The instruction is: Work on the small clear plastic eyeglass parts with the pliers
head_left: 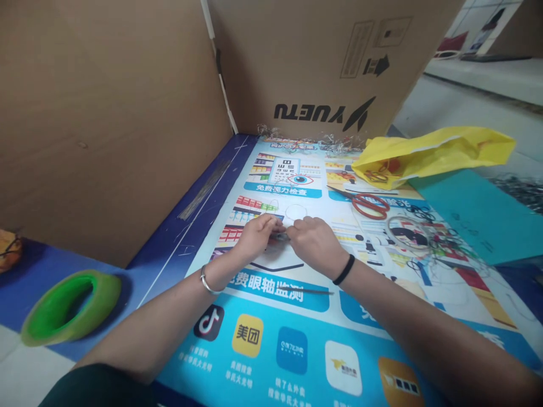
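Note:
Both of my hands meet over the middle of the printed poster [271,362]. My left hand [258,234] is closed, thumb and fingers pinched together around a thin wire [296,205]. Fingers curled, my right hand [313,240] grips the same wire close beside the left fingertips. A fine loop of it stands up beyond the knuckles. Something small and greyish shows between the hands, too small to make out. Nearer to me, a slim dark pointed tool [307,291] lies on the poster. Scissors [371,206] with red handles rest beyond my right hand.
Cardboard walls [106,113] rise at left and back. A green tape roll [70,308] sits at left, straight wires [203,189] ahead of it. On the right are a yellow bag [436,152], a teal sheet [487,209] and a tangled wire coil [445,246]. Wire scraps [335,144] line the back.

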The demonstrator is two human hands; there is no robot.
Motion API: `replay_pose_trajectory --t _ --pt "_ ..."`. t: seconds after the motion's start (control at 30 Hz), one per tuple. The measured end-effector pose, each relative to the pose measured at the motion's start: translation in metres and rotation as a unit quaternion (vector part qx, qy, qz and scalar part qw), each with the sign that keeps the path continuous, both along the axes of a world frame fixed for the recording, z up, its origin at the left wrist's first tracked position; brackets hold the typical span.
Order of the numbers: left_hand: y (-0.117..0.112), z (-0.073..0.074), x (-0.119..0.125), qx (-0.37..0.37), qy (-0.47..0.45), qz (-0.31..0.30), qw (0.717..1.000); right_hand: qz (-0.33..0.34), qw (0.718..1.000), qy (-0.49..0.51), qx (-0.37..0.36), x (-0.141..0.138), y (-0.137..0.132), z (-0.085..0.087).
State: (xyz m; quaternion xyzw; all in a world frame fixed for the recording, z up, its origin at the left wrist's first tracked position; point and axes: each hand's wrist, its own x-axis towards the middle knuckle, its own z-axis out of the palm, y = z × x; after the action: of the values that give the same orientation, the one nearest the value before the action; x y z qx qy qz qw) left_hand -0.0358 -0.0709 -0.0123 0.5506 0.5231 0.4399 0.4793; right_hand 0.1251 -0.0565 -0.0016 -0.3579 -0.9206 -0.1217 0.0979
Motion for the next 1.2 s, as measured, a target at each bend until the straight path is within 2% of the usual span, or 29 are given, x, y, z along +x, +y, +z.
replay_pose_trajectory --t 0.13,0.2,0.5,0.77,0.83,1.0,1.2 --pt "-0.005 0.006 0.0 0.1 0.145 -0.017 0.984 -0.042 0.996 -0.009 -0.083 -0.001 -0.001 0.005" --pt "-0.007 0.007 0.0 0.124 0.188 -0.018 0.974 -0.063 0.992 -0.016 -0.109 -0.001 -0.001 0.008" --pt "-0.009 0.005 -0.003 0.131 0.27 -0.039 0.953 -0.076 0.98 -0.04 -0.179 0.004 0.004 0.016" --pt "-0.006 0.01 -0.005 0.135 0.387 -0.095 0.907 -0.049 0.963 -0.052 -0.259 0.009 0.014 0.024" --pt "-0.005 0.01 -0.004 0.134 0.396 -0.099 0.903 -0.047 0.96 -0.057 -0.27 0.009 0.015 0.025" --pt "-0.002 0.007 -0.006 0.134 0.356 -0.062 0.923 -0.063 0.96 -0.068 -0.266 0.008 0.017 0.023" --pt "0.012 0.008 -0.02 0.186 0.312 0.076 0.928 -0.07 0.964 -0.067 -0.247 0.014 0.02 0.026"
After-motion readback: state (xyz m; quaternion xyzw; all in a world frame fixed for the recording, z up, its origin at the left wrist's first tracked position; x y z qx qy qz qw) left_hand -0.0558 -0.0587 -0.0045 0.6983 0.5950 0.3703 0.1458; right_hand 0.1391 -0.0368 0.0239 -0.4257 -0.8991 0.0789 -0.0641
